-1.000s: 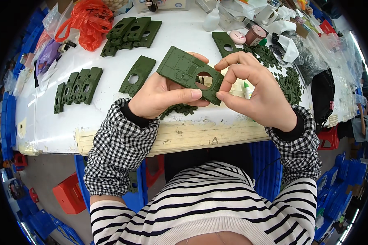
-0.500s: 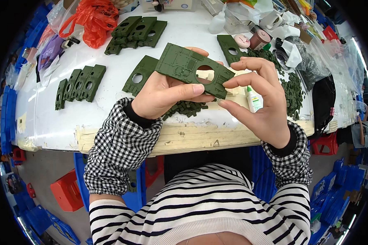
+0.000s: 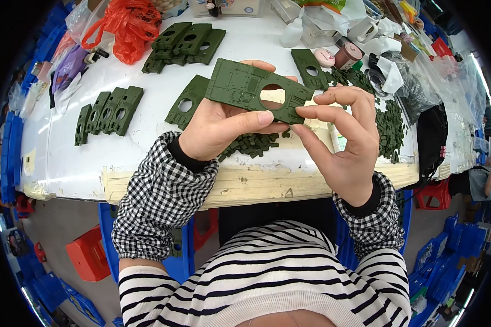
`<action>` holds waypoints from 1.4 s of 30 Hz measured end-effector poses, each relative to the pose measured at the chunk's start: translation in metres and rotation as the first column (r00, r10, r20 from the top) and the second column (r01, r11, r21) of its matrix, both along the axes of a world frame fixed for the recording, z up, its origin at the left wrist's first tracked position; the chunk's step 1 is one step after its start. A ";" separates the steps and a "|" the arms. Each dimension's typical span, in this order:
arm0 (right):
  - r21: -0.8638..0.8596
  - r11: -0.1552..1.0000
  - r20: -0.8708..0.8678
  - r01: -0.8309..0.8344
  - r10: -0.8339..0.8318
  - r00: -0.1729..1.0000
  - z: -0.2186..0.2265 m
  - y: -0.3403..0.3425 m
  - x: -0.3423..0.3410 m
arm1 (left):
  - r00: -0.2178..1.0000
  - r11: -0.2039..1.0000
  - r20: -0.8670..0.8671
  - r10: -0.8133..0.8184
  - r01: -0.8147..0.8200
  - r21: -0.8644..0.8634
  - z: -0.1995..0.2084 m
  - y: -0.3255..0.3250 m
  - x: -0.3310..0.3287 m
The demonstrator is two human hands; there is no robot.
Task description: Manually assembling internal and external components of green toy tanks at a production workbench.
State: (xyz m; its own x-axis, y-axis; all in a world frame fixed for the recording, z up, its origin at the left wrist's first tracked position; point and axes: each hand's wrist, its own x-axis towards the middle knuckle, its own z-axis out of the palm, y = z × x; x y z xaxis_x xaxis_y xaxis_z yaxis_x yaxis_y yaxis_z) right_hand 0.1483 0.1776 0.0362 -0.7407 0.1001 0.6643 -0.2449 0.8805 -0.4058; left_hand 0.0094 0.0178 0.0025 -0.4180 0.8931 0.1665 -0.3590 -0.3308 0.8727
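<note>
The green plastic plate, a flat moulded panel with a round hole, is being held above the front edge of the white table. The left hand is pinching it, thumb on top along the near edge and fingers beneath. The right hand is meeting its right end with fingertips closing lightly on that corner. It looks light, stiff and thin, probably snapping if bent, so the edges seem the safest hold. One like plate is lying just behind the left hand, four are overlapping in the left row, about four in the far stack, and one is lying further right. Small green parts are lying heaped, too many to count.
</note>
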 end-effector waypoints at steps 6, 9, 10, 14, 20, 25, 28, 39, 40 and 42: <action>0.008 1.000 -0.044 0.025 -0.025 0.999 -0.003 -0.003 -0.003 | 1.000 0.999 -0.010 0.029 -0.029 0.019 0.000 0.000 0.001; 0.049 0.998 -0.054 0.029 -0.026 0.998 -0.005 -0.002 -0.003 | 0.999 0.999 -0.027 0.031 -0.030 0.023 -0.001 0.001 0.001; 0.060 0.998 -0.055 0.032 -0.029 0.998 -0.005 -0.002 -0.003 | 0.999 0.999 -0.033 0.031 -0.031 0.024 -0.001 0.001 0.001; 0.085 0.995 -0.061 0.043 -0.037 0.997 -0.005 -0.004 -0.002 | 0.998 0.999 -0.041 0.039 -0.038 0.022 -0.004 0.002 0.001; 0.094 0.995 -0.052 0.025 -0.020 0.998 -0.007 -0.002 -0.001 | 1.000 0.999 -0.009 0.028 -0.028 0.023 -0.003 0.002 0.002; -0.035 0.990 -0.043 -0.133 0.132 0.990 -0.003 0.005 0.002 | 0.995 0.997 0.065 -0.077 0.077 0.008 0.001 -0.002 -0.002; -0.198 0.955 -0.087 -0.222 0.208 0.974 0.003 0.008 0.004 | 0.980 0.982 0.081 -0.183 0.185 -0.018 0.000 -0.005 -0.004; -0.687 0.713 0.145 -0.140 0.323 0.935 0.001 0.015 -0.013 | 0.824 0.839 0.174 -0.539 0.543 0.028 -0.007 -0.008 0.002; -0.671 0.725 0.146 -0.156 0.336 0.930 0.001 0.016 -0.014 | 0.808 0.820 0.165 -0.566 0.572 0.015 -0.006 -0.008 0.001; -0.730 0.670 0.153 -0.136 0.354 0.923 0.003 0.014 -0.013 | 0.817 0.826 0.153 -0.555 0.563 -0.008 -0.006 -0.009 0.000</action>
State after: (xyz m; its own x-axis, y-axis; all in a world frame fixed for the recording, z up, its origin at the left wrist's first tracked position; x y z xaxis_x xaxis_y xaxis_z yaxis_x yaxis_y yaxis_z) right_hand 0.1350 0.1916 0.0397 -0.9369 0.2381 0.2560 -0.1990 0.2389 -0.9504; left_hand 0.0096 0.0090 -0.0037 0.1410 0.9856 0.0934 -0.5858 0.0070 0.8104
